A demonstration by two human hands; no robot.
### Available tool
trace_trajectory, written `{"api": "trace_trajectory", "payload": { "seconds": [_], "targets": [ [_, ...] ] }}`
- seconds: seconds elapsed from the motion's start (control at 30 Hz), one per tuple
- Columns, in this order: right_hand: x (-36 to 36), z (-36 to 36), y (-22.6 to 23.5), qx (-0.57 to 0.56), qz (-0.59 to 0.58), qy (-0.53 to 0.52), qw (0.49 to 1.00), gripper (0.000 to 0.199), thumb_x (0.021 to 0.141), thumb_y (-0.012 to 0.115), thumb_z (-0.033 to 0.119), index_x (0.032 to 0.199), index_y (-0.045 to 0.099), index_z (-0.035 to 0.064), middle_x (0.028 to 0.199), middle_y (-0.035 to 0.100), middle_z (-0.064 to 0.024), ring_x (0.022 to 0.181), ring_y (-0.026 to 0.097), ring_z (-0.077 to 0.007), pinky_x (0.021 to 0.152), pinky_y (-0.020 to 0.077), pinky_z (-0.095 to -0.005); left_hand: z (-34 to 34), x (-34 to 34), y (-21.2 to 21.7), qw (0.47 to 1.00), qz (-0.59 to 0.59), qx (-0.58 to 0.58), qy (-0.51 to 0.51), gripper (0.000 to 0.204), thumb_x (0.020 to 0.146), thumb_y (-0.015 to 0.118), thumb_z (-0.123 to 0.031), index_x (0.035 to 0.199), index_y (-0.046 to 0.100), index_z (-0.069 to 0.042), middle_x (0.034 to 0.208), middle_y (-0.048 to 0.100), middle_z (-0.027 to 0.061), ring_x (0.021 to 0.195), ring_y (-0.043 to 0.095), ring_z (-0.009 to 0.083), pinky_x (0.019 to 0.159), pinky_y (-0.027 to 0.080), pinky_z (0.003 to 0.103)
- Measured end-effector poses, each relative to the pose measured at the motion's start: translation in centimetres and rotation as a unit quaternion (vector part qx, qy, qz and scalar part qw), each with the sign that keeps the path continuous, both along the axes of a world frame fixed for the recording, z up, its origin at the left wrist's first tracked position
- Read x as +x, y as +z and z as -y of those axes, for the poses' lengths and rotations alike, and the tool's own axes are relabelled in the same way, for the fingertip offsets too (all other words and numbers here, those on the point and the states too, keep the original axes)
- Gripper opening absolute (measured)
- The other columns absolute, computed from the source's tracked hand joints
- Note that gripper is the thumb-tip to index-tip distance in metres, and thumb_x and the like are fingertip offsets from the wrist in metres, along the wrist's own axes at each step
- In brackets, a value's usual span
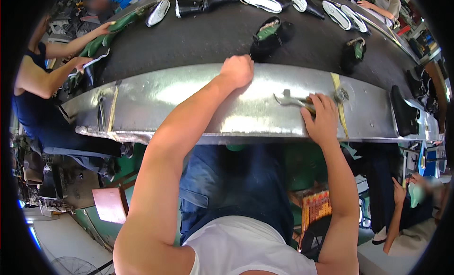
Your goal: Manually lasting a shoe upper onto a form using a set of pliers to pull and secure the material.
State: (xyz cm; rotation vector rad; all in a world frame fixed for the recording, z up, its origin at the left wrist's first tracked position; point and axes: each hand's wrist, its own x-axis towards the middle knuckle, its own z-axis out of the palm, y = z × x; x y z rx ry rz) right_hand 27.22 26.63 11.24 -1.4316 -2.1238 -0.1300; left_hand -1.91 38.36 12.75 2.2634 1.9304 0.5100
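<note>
My left hand (236, 70) is a closed fist resting on the far edge of a shiny metal ledge (189, 100), with nothing visible in it. A black and green shoe (269, 37) lies just beyond it on the dark conveyor belt (213, 34). My right hand (323, 118) lies on the ledge, its fingers wrapped around the handle of metal pliers (291, 100) whose jaws point left.
Several more shoes and white soles lie along the belt, among them a black boot (203, 1) and a shoe (353, 52) at right. A person at left (42, 81) handles green shoes. Another person sits at lower right (406, 199). A black shoe (404, 112) rests on the ledge's right end.
</note>
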Motion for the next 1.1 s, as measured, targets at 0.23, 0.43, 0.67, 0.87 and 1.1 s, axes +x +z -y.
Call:
{"api": "trace_trajectory", "payload": {
  "seconds": [0.23,0.43,0.67,0.87,1.1],
  "targets": [
    [-0.1,0.2,1.7,-0.041,0.011,0.008,0.999,0.046,0.084,0.069,0.026,0.123,0.058,0.0032,0.123,0.055,-0.0165,0.12,0.049,-0.038,0.097,0.0371,-0.0488,-9.4,-4.9,1.9,0.991,0.061,-0.083,0.084,0.042,0.093,0.055,-0.035,0.117,0.066,-0.002,0.115,0.067,0.0229,0.111,0.063,0.0394,0.098,0.049,0.043],
    [-0.2,-0.4,2.5,-0.103,0.018,-0.008,0.994,0.053,0.077,0.073,0.023,0.124,0.057,0.0026,0.125,0.053,-0.0188,0.12,0.048,-0.04,0.095,0.037,-0.0496,-26.2,-12.9,-0.2,0.963,0.128,0.087,0.223,0.064,0.086,0.065,-0.029,0.13,0.043,0.012,0.134,0.05,0.0338,0.125,0.053,0.0431,0.107,0.043,0.044],
    [-0.9,-0.9,3.0,-0.15,0.032,-0.012,0.988,0.058,0.068,0.077,0.022,0.12,0.059,0.0043,0.126,0.052,-0.0179,0.12,0.049,-0.0401,0.089,0.0378,-0.0491,-34.6,-16.3,-1.2,0.955,-0.015,0.069,0.288,0.074,0.09,0.064,-0.046,0.132,0.044,0.011,0.133,0.056,0.0273,0.121,0.059,0.0356,0.103,0.047,0.041],
    [-0.8,-0.4,2.9,-0.134,0.03,-0.023,0.99,0.057,0.069,0.077,0.022,0.12,0.059,0.0033,0.125,0.053,-0.018,0.119,0.049,-0.0407,0.093,0.0374,-0.0492,-31.0,-13.7,-1.5,0.943,0.136,0.062,0.297,0.072,0.085,0.072,-0.04,0.13,0.046,0.01,0.128,0.059,0.0281,0.118,0.061,0.0371,0.099,0.049,0.041],
    [-1.0,-0.4,2.1,-0.088,0.027,-0.015,0.996,0.052,0.075,0.073,0.025,0.12,0.059,0.0039,0.126,0.054,-0.0158,0.122,0.048,-0.0386,0.098,0.0364,-0.048,-9.7,-20.1,4.3,0.953,0.221,0.064,0.196,0.044,0.084,0.076,-0.033,0.099,0.064,0.006,0.075,0.067,0.0106,0.059,0.064,0.016,0.055,0.053,0.031]
  ]
}}
